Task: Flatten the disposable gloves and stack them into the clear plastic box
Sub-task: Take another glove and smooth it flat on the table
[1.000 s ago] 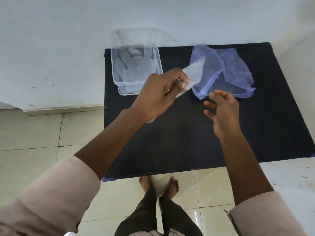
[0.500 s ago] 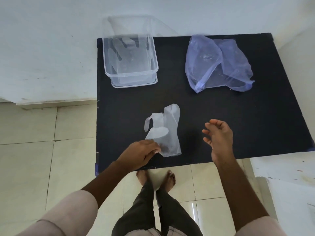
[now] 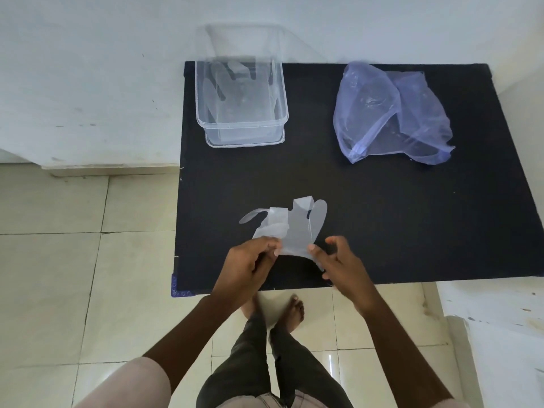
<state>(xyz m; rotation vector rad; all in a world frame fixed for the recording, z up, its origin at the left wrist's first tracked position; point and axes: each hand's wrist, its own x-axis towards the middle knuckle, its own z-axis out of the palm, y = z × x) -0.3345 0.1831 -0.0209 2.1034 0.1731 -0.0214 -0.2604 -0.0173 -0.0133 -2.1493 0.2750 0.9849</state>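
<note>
A translucent disposable glove (image 3: 290, 226) lies crumpled on the black table (image 3: 368, 216) near its front edge, fingers folded over and pointing away from me. My left hand (image 3: 250, 265) pinches the glove's cuff at its left side. My right hand (image 3: 335, 260) pinches the cuff at its right side. The clear plastic box (image 3: 241, 125) stands at the table's back left corner with flat gloves lying inside it.
A crumpled bluish plastic bag (image 3: 388, 113) lies at the back right of the table. A white wall runs behind the table. Pale floor tiles (image 3: 73, 260) and my bare feet (image 3: 282, 313) show below the front edge.
My left hand brought the glove from near the bag down to the table's front. My right hand has closed in and taken the cuff's other side.
</note>
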